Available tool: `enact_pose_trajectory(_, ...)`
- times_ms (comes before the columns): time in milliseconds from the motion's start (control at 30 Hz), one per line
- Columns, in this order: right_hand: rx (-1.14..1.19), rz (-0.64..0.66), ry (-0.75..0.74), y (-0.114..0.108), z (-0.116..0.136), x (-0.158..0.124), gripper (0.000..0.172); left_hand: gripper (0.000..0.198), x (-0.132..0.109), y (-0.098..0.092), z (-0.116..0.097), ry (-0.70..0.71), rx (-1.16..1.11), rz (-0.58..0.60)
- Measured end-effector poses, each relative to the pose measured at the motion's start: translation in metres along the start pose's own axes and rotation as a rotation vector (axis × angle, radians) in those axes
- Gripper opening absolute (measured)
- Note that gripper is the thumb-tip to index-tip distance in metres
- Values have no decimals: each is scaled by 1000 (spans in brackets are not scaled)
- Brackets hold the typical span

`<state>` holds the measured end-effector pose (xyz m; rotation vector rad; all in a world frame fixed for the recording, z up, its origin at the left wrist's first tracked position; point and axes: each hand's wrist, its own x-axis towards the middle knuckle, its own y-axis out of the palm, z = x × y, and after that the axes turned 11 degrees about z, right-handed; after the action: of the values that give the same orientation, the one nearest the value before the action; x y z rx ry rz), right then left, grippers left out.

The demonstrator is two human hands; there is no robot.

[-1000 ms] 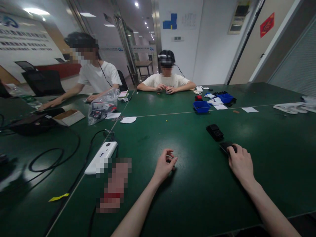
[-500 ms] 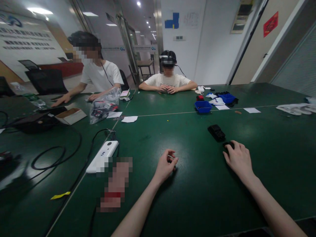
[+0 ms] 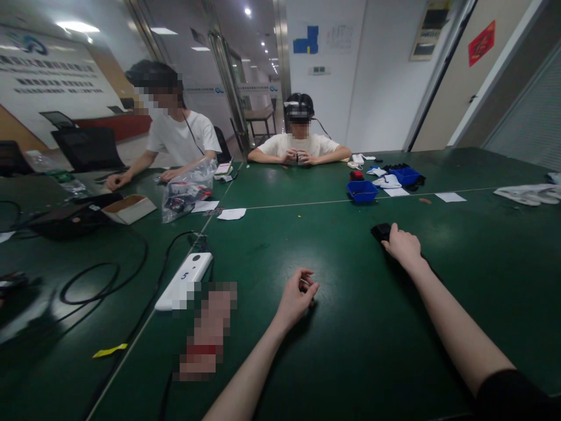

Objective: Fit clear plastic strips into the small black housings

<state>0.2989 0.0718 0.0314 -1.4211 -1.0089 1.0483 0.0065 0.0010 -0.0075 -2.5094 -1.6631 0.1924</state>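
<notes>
My right hand [image 3: 404,244] lies over the near end of a black, box-shaped device [image 3: 380,231] on the green table. Its thumb and fingers are closed on the device, and the hand hides part of it. Whether a small dark piece is also under those fingers I cannot tell. My left hand [image 3: 300,290] rests on the table in the middle, empty, with the fingers loosely curled and apart from the thumb.
A white power bank [image 3: 186,280] marked 5 and a blurred-out item [image 3: 210,333] lie left of my left hand. Black cables [image 3: 87,301], a clear plastic bag [image 3: 186,193] and an open carton [image 3: 129,207] are farther left. Blue trays [image 3: 362,191] stand beyond. Two people sit opposite.
My right hand has moved forward and left, from a small dark object onto the black device. That small object no longer shows. My left hand has stayed in place.
</notes>
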Motion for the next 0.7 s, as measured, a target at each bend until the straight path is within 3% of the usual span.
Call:
enact_pose_trajectory(100, 55, -1, 12, -2, 1, 0, 52, 26, 0, 0, 1, 3, -8, 0)
enact_pose_trajectory(233, 200, -114, 7, -11, 7, -11, 53, 26, 0, 0, 0, -1, -9, -2)
enact_pose_trajectory(367, 458, -158, -91, -14, 25, -30, 55, 26, 0, 0, 1, -4, -20, -7)
enact_pose_trajectory(433, 670, -44, -210, -9, 40, -43, 53, 28, 1, 0, 2, -8, -53, -18)
enact_pose_trajectory(600, 1266, 542, -487, 14, 87, -81, 47, 41, 3, -2, 3, -25, -211, -89)
enact_pose_trajectory(700, 1522, 792, -587, 27, 106, -98, 44, 40, 4, -6, 4, -23, -201, -137)
